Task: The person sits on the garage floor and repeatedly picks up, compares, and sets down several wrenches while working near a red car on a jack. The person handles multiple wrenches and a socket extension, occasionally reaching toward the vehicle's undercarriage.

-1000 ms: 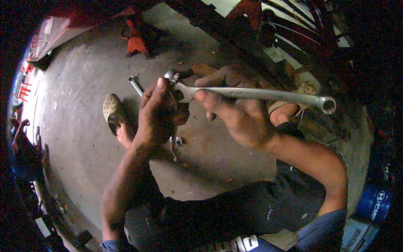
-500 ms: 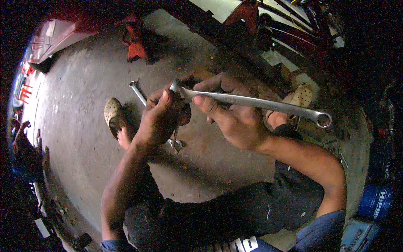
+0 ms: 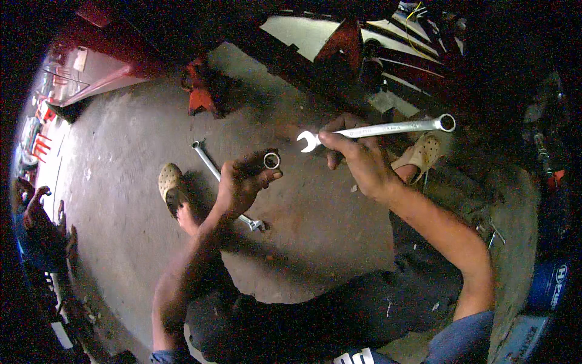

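Observation:
Pinched in the fingers of my left hand (image 3: 237,185) is a small ring-shaped metal piece (image 3: 271,161), its round opening showing; the rest of it is hidden by the fingers. My right hand (image 3: 364,161) is closed around a silver combination wrench (image 3: 394,129). The wrench's open jaw points left toward the ring, with a gap between them, and its ring end sticks out to the upper right. Beyond and beneath my left hand, a second combination wrench (image 3: 208,162) lies on the concrete floor (image 3: 315,224), partly covered by that hand.
A red jack stand (image 3: 200,97) stands on the floor ahead, near red vehicle bodywork (image 3: 115,67). My feet, in beige clogs (image 3: 170,181), flank the work area. Small metal tools (image 3: 496,233) lie at the right, near a blue container (image 3: 548,285). A person (image 3: 39,230) is at the far left.
The wrench in my right hand has come away from the piece in my left hand and tilted up. My hands have moved apart, and the ring-shaped opening now shows.

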The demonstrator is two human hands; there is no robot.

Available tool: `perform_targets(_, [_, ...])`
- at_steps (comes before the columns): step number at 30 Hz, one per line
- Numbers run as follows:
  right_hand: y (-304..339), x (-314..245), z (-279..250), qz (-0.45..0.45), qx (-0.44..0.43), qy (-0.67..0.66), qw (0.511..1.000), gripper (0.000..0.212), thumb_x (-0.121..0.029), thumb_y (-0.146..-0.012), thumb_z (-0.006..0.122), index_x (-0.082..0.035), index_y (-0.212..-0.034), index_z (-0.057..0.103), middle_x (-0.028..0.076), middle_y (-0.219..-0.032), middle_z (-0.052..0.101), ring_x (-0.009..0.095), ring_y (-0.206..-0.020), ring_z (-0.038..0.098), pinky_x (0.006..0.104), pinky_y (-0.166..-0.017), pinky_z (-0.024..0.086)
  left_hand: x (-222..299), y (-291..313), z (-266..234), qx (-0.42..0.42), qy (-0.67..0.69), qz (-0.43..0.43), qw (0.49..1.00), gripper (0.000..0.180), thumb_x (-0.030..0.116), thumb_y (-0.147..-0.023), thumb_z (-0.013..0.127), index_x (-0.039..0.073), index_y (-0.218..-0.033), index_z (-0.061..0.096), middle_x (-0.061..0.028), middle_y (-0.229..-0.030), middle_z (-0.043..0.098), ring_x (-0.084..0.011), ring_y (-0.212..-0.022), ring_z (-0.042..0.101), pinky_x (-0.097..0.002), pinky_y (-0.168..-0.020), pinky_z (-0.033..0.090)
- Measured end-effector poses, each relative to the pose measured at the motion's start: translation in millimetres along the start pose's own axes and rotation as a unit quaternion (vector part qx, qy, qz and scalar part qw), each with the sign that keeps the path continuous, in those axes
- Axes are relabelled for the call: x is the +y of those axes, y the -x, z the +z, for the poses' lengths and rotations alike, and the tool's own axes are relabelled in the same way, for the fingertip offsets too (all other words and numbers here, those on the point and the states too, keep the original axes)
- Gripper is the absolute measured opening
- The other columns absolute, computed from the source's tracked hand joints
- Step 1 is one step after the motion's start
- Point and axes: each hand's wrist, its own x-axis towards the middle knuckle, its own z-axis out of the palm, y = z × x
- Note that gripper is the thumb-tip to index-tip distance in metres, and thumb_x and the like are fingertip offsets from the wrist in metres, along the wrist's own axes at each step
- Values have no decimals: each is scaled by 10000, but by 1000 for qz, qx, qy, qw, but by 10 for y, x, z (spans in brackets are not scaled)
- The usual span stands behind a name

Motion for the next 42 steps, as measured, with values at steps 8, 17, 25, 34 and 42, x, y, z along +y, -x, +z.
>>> perform_targets(8, [103,-203,110,-53,-17,57,997,154,-190,-748,553,-47,-756,496,12,-606,493,75,-499,450,215,-451,364,68,2,183,108,-177,111,972,329,52,-729,579,71,-1055,540,-76,-659,603,-84,-578,553,-240,-520,436])
perform_targets(17, [118,-182,214,-66,-31,93,993,135,-174,-758,549,-46,-742,509,-1,-580,479,58,-489,435,204,-454,361,196,58,222,100,-151,179,967,373,7,-726,535,59,-1094,499,-146,-702,593,-179,-607,594,-274,-560,452])
perform_targets(25, [39,-72,170,-23,-106,117,987,158,-195,-743,572,-48,-725,516,-1,-599,491,60,-512,454,205,-460,377,142,39,271,57,-192,240,950,419,-91,-671,458,25,-1072,489,-161,-756,573,-242,-640,573,-302,-604,449])
perform_targets(34, [-95,109,-66,83,-216,227,946,114,-138,-707,579,-27,-713,554,48,-655,571,100,-576,527,226,-503,421,-93,82,312,-148,-169,171,959,285,-47,-703,453,8,-982,447,-129,-692,556,-230,-612,563,-324,-552,444])
perform_targets(42, [25,129,-108,159,-244,165,942,108,-118,-704,566,-14,-684,543,71,-650,569,137,-571,542,249,-485,462,-14,208,361,-222,-152,116,956,255,6,-688,512,13,-934,447,-139,-703,559,-243,-619,571,-349,-552,441])
